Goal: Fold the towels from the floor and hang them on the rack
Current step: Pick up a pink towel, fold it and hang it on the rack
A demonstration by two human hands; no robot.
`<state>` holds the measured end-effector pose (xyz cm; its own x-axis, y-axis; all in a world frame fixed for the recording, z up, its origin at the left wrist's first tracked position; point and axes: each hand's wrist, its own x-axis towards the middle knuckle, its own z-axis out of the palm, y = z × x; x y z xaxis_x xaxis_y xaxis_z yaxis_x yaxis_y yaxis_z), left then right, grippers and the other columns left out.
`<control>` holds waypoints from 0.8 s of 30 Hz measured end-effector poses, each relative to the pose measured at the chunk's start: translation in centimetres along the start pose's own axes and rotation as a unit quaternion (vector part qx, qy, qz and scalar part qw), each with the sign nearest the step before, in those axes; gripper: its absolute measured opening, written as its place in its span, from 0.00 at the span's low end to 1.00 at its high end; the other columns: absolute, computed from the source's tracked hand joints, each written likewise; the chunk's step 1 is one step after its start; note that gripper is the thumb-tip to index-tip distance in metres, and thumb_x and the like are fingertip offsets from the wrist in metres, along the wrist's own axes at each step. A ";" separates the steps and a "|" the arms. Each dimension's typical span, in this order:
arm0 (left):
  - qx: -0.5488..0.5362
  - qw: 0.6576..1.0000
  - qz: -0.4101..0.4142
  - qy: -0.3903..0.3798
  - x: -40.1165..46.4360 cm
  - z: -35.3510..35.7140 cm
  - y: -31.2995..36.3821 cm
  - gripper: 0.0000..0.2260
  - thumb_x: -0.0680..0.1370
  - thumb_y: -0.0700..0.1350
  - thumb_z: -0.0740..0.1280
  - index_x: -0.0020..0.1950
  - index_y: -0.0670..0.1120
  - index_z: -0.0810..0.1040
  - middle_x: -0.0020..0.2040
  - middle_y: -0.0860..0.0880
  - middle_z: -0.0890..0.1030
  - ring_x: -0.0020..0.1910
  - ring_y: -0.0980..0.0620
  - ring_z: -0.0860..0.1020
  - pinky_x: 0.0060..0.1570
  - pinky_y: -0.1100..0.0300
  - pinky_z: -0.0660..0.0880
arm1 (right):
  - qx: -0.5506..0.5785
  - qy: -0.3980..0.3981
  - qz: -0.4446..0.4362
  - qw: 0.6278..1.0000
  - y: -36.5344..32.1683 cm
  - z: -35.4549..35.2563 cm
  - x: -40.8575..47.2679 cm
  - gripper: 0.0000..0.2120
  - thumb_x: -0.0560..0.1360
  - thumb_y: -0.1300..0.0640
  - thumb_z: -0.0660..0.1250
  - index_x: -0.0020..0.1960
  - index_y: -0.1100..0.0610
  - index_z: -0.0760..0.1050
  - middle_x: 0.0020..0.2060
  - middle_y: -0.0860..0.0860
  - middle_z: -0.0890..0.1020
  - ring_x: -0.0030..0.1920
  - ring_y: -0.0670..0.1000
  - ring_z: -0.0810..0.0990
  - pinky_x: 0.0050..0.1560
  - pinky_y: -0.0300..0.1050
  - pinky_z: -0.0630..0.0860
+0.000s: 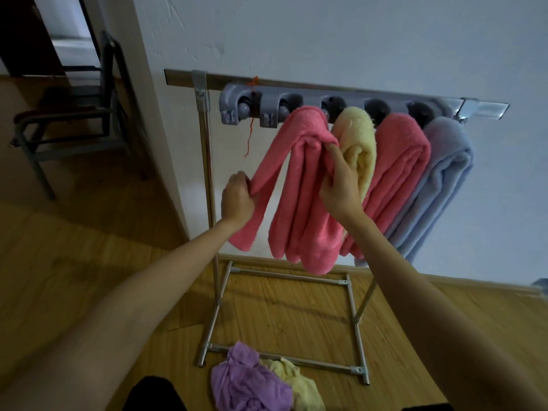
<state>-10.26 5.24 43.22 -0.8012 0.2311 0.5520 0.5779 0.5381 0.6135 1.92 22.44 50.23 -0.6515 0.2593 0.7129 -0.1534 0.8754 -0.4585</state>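
Observation:
A metal rack stands against the wall with a grey holder bar along its top. A folded pink towel hangs from the bar's middle. My left hand grips its left fold. My right hand pinches the towel's upper right part near the bar. To the right hang a yellow towel, a second pink towel and a pale blue towel. On the floor by the rack's base lie a crumpled purple towel and a yellow towel.
A dark metal chair stands at the left beside a wall corner, with a doorway behind it. The rack's base rails lie across the wooden floor. An orange thread dangles from the holder bar.

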 end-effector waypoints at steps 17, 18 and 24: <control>-0.197 0.968 -0.039 -0.149 -3.8 2.0 6.1 0.21 0.65 0.63 0.72 0.47 0.48 0.78 0.38 0.54 0.81 0.39 0.55 0.81 0.39 0.63 0.77 | 0.026 -0.017 -0.026 0.999 0.1 -1.3 -0.3 0.30 0.68 0.76 0.56 0.70 0.64 0.66 0.46 0.59 0.80 0.48 0.57 0.76 0.56 0.43 0.68; -0.176 0.975 -0.027 -0.136 -3.7 2.2 6.3 0.21 0.64 0.63 0.70 0.45 0.47 0.77 0.35 0.55 0.79 0.36 0.54 0.79 0.35 0.65 0.74 | 0.028 -0.020 -0.026 0.999 0.1 -1.4 -0.2 0.31 0.68 0.76 0.56 0.70 0.64 0.66 0.47 0.60 0.80 0.47 0.56 0.76 0.54 0.42 0.68; -0.085 0.989 -0.009 -0.120 -3.6 3.8 6.5 0.21 0.70 0.55 0.71 0.57 0.44 0.75 0.42 0.49 0.82 0.39 0.47 0.81 0.38 0.59 0.77 | 0.044 -0.041 -0.028 0.998 0.3 -1.4 -0.3 0.31 0.70 0.75 0.55 0.72 0.62 0.64 0.50 0.60 0.80 0.45 0.53 0.77 0.51 0.49 0.75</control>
<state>-4.19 11.04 43.08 -0.8136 0.4188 0.4033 0.5648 0.4043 0.7194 3.08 23.17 50.67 -0.6986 0.1730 0.6943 -0.2538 0.8473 -0.4665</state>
